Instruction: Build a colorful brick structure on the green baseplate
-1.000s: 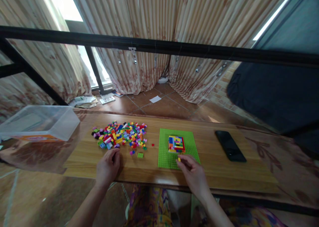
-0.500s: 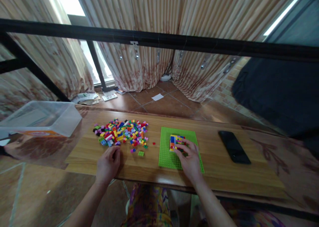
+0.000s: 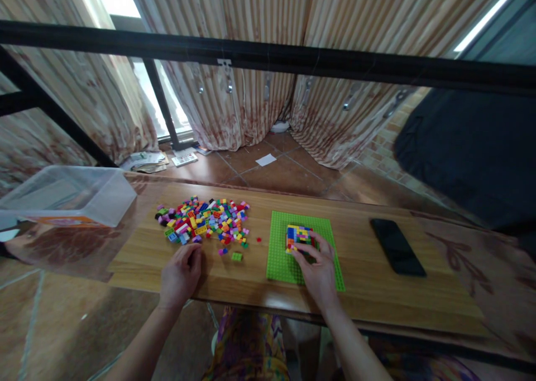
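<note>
From the head view, I look down on both my hands at the wooden table (image 3: 251, 283). My right hand (image 3: 319, 269) is over the green baseplate (image 3: 278, 264), its thumb at the near left corner of the block build (image 3: 298, 235) and its fingers arched across the right side. The build sits on the baseplate right under those fingers, many-coloured, part of it covered by them. They are bent around it, but whether they pinch a brick or only rest against the build I cannot tell from here.

My left hand (image 3: 181, 272) rests at the near edge of the table, its fingers curled in toward the palm in a loose fist. Just beyond those knuckles spreads the heap of bricks (image 3: 211, 222), loose and mixed in colour. To the right of my left fingers lie a light green brick (image 3: 237, 256) and a purple and blue pair (image 3: 223, 251); a small red brick (image 3: 258, 240) lies farther out, between my two hands. Well to the right of my right fingers is a black phone (image 3: 397, 247), lying flat. A clear plastic box (image 3: 96, 194) stands beyond my left fingers, far to their left.
</note>
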`<state>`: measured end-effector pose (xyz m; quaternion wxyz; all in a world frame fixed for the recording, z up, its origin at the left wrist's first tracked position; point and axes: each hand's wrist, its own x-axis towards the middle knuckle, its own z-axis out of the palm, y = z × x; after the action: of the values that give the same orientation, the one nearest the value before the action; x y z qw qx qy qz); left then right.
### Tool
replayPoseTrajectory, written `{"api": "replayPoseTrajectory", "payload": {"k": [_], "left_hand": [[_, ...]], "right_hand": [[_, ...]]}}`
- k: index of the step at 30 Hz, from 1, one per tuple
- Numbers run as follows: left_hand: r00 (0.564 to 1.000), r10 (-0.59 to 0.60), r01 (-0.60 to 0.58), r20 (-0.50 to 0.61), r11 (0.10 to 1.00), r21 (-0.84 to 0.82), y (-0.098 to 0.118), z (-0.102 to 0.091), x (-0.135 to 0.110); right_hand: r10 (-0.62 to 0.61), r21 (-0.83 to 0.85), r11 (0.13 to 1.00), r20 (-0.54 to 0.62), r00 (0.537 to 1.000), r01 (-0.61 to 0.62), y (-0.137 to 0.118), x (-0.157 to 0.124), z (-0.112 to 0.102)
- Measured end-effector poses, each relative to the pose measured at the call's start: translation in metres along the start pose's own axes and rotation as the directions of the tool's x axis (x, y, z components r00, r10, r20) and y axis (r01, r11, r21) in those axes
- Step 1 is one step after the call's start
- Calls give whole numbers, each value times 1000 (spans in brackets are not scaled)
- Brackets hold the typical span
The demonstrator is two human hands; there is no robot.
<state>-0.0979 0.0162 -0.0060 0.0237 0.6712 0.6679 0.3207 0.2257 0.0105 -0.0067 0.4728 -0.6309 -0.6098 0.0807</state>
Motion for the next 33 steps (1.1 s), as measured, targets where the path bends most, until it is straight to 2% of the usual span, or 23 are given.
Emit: {"api": "replayPoseTrajectory", "payload": {"k": [10,15,21,27,30,33], "left_hand": [[1000,-12,12,4,1000,-10,-1,1,0],[1000,-20,20,0,999,-44,2,0,0],[1000,-19,20,5,997,-75,2,0,0],[1000,-16,18,18,996,-91,0,2,-1],[999,-30,32,22,995,-97,0,2,-2],[999,-37,40,26,992,-120,0,2,-3]], "right_hand": [[-53,7,999,-38,998,53,6,-6,6],[-84,27,996,-32,996,85,2,-7,2],[84,125,990,-200,976,-60,-12,-12,-19],[116,203,975,-131,985,-88,-29,-19,-30],[108,213,973,-94,990,-86,-36,-29,-23],[75,213,974,5,997,-74,-43,-39,-11]]}}
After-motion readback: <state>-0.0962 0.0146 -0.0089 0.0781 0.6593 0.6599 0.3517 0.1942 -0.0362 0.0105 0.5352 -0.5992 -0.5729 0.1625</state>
